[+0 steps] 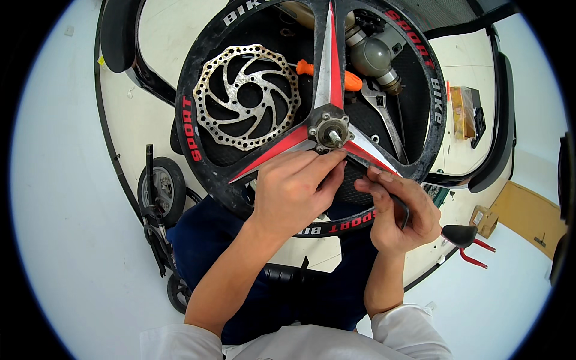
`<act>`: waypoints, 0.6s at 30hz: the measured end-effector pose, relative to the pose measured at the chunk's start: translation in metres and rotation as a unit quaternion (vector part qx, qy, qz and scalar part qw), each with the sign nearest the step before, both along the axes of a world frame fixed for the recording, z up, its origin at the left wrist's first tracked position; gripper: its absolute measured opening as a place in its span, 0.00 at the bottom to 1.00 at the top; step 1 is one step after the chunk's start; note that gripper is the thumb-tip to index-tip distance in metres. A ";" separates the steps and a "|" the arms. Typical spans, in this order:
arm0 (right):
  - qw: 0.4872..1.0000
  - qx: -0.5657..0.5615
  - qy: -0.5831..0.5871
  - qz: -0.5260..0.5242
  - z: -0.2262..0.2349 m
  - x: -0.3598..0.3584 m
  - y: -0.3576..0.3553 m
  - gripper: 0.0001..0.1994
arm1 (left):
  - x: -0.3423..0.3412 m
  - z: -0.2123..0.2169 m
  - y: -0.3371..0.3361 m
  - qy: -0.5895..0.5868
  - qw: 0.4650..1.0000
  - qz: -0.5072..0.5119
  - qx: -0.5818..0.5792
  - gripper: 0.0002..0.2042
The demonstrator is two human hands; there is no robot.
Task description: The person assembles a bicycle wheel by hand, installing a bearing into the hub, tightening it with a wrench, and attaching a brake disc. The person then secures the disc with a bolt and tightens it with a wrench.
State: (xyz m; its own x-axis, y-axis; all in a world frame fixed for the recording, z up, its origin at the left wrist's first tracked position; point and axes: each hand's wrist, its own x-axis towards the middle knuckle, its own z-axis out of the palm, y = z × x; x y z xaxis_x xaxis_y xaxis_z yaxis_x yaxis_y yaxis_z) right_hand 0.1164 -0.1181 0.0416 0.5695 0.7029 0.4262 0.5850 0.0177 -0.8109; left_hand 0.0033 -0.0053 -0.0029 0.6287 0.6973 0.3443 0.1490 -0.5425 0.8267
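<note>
A: What clearance did the edges leave?

B: The wheel (329, 84) lay across the chair seat (225, 157), between the left armrest (120, 39) and the right armrest (503, 126). Its left rim ran just beside the left armrest's frame. Its near rim projected past the seat's near edge, above the blue trousers (201, 231).

A: And within the wheel?

B: The left opening was largely occupied by a perforated brake disc (251, 114). The opening toward the seat's far right corner contained an orange-handled screwdriver (353, 81) (partly covered by a spoke), an adjustable wrench (389, 123) and a grey bulbous fitting (371, 60). Room for movement lay in the near opening, between the hands.

A: Wheel condition?

B: The rim was black, scuffed, with red and white lettering. Three spokes, red and silver, met at a metal hub (324, 127) with a protruding axle (336, 139).

A: Hand positions?

B: The left hand (291, 186) had its thumb and forefinger near the hub's near side; whether they gripped a small part, I could not tell. The right hand (421, 207) was curled around a dark bent rod (406, 215), beside the right spoke.
</note>
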 end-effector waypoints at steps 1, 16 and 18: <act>1.000 -0.007 -0.023 0.001 0.000 0.000 -0.001 0.10 | 0.000 -0.001 -0.001 -0.001 1.000 0.001 -0.002 0.12; 0.999 -0.012 -0.046 -0.001 0.002 0.000 0.001 0.12 | -0.001 0.002 0.003 0.019 0.999 -0.017 -0.022 0.14; 0.999 -0.012 -0.049 0.000 0.002 0.000 0.002 0.12 | -0.001 0.002 0.004 0.017 1.000 -0.017 -0.018 0.14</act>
State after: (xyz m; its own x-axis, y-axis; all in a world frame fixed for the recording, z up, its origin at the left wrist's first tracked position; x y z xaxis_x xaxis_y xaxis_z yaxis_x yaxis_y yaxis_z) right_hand 0.1161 -0.1163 0.0437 0.5261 0.7132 0.4633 0.6614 -0.0005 -0.7501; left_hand 0.0023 -0.0016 -0.0012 0.6622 0.6875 0.2979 0.1591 -0.5176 0.8407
